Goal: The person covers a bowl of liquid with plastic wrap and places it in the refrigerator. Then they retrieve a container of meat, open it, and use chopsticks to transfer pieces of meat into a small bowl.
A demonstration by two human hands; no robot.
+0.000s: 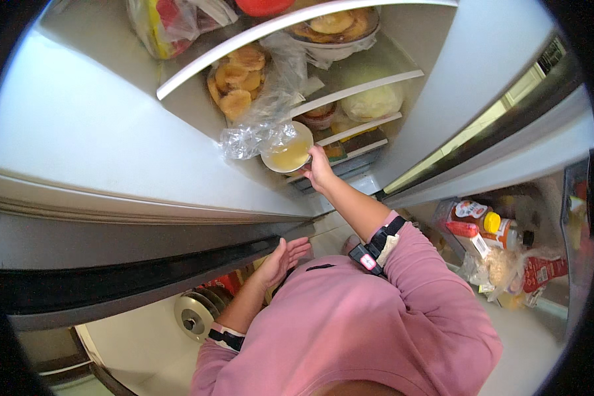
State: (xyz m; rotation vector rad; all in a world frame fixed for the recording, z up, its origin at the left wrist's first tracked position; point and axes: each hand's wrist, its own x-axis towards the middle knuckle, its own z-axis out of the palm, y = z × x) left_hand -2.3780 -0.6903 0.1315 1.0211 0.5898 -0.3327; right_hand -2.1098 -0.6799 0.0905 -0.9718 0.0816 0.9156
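Note:
My right hand grips the rim of a white bowl at the front of an open refrigerator. Pale yellow liquid fills part of the bowl. Crumpled clear plastic lies against the bowl's far left side and partly over it. Behind the bowl, a plastic bag holds round, flat, browned pieces of food. Near my waist, my left hand is held in the air with its fingers extended, and nothing is in it.
White-edged shelves carry a cabbage and a covered bowl of food. On the right, the open door's rack holds bottles and bagged goods. To the left stands another refrigerator door. Pot lids sit at lower left.

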